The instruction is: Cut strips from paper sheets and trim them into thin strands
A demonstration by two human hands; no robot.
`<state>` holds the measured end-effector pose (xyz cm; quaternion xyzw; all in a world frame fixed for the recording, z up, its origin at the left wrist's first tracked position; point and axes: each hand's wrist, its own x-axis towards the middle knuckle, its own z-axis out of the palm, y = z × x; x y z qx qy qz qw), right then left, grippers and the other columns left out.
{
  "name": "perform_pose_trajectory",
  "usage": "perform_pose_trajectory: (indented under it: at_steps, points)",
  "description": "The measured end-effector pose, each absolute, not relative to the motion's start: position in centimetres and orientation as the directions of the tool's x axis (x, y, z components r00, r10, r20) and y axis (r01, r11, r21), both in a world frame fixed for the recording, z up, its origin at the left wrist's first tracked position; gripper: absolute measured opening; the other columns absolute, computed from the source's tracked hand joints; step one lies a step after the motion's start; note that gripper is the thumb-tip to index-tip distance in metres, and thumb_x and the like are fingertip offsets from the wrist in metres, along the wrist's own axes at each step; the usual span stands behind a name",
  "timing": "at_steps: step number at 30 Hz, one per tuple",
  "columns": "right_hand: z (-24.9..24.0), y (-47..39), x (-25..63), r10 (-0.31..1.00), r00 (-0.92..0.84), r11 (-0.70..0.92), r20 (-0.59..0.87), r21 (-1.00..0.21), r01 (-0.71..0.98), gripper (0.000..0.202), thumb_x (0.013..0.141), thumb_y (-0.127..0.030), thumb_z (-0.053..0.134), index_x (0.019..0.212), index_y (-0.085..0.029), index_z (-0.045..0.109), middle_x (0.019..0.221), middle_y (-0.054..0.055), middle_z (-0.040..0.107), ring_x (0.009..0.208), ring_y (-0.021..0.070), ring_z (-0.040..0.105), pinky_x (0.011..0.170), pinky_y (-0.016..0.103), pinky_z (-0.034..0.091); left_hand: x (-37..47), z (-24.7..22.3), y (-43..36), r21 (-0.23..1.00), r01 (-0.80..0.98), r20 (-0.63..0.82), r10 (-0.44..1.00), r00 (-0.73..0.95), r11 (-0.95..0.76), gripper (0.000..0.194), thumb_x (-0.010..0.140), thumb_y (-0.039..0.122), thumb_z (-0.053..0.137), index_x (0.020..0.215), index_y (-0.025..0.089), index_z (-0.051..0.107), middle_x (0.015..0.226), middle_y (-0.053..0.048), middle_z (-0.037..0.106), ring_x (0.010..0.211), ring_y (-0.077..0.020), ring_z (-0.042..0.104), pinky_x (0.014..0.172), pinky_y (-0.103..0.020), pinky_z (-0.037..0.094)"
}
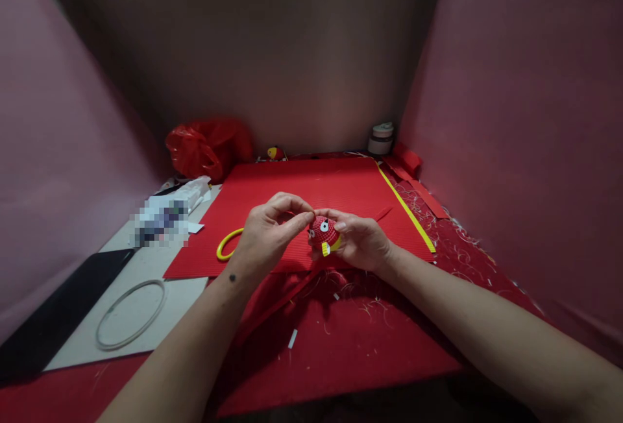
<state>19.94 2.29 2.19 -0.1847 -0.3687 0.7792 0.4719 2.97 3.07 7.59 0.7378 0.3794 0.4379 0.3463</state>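
A small red ball-shaped figure point(323, 233) with white and black eyes and a yellow piece at its lower front is held above the front part of a ribbed red mat point(311, 183). My right hand point(363, 238) wraps round its right side, with the thumb on top. At its upper left, my left hand point(276, 222) pinches with thumb and forefinger; whatever lies between those fingertips is too small to make out. Partly behind my left wrist lies a yellow ring point(221, 249).
Left of the mat are a clear hoop point(100, 332), a black flat object point(63, 313) and a red plastic bag point(209, 147). A small red and yellow figure point(275, 153) and a lidded container point(380, 139) stand behind. Thread scraps litter the right side.
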Motion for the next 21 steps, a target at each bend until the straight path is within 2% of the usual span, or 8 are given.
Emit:
perform_pose_trajectory:
  at_steps: [9,21]
  points:
    - [2.29,2.22,19.87,0.876,-0.477,-0.265,0.068,-0.759,-0.594,0.036,0.063,-0.021,0.060,0.098,-0.016,0.060,0.085,0.007,0.066,0.080,0.0212,0.060,0.076,0.040,0.046,2.66,7.24,3.31,0.796,0.267,0.441,0.822,0.361,-0.544,0.013,0.078,0.029,0.059,0.073,0.017,0.061,0.081,-0.002,0.057,0.077,-0.0132,0.053,0.072,-0.027,0.043]
    - [2.27,2.25,19.86,0.877,-0.476,-0.258,0.066,-0.770,-0.583,0.037,0.062,-0.021,0.061,0.098,-0.017,0.060,0.084,0.007,0.066,0.080,0.0221,0.060,0.076,0.040,0.046,2.66,7.34,3.30,0.776,0.298,0.444,0.816,0.369,-0.557,0.013,0.079,0.029,0.058,0.073,0.017,0.061,0.082,-0.002,0.058,0.078,-0.0138,0.054,0.073,-0.027,0.043]
